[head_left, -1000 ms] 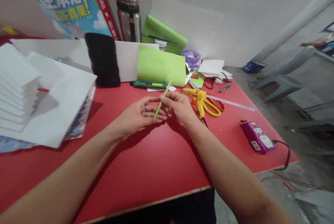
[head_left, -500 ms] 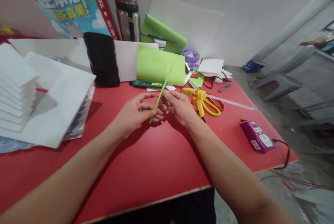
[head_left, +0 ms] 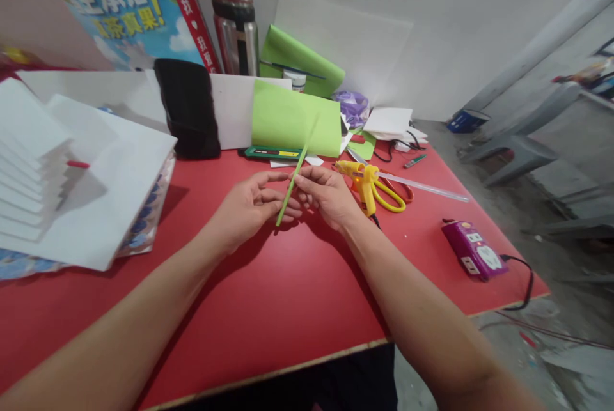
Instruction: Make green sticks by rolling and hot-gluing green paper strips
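Note:
Both hands hold a thin light-green paper stick (head_left: 288,201) above the red table, tilted with its far end up and to the right. My right hand (head_left: 323,190) pinches it around the middle between thumb and fingers. Nearer the stick's lower end, my left hand (head_left: 256,203) has its thumb against one side and curled fingers behind it; the index finger reaches toward the right hand. Just past the hands lie a green utility knife (head_left: 275,153) and a light-green paper sheet (head_left: 297,117). A yellow glue gun (head_left: 362,178) with a clear glue stick rests right of my right hand.
White foam pieces (head_left: 91,174) are stacked at left, beside a black case (head_left: 187,107). A steel thermos (head_left: 235,21) stands behind. Yellow-handled scissors (head_left: 391,200) lie beneath the glue gun. A purple power socket box (head_left: 474,250) with a cord sits near the right edge (head_left: 508,251).
My right thumb has shifted slightly down and left onto the green stick. The left thumb has drawn back a little; the stick has barely moved.

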`<action>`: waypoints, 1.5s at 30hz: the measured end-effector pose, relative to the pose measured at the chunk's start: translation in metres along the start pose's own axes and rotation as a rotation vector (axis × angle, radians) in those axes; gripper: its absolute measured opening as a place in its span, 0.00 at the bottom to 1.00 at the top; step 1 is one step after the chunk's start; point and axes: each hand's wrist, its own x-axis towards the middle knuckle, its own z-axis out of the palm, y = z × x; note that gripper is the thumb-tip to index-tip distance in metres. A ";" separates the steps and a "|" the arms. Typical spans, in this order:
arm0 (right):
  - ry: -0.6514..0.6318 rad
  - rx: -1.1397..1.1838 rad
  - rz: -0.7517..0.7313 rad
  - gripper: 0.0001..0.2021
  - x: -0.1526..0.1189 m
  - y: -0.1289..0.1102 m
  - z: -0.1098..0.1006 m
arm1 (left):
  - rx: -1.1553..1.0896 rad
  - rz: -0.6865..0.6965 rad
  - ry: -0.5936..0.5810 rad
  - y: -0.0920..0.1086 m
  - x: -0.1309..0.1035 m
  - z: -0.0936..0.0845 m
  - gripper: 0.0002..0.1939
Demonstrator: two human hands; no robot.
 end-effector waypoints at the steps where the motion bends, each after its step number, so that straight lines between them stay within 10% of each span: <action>1: 0.003 0.003 -0.003 0.18 0.000 -0.001 0.001 | -0.008 -0.001 0.003 0.000 0.000 0.000 0.27; 45: -0.125 -0.072 0.061 0.22 -0.011 -0.003 0.017 | 0.136 0.049 0.080 -0.001 -0.003 0.009 0.29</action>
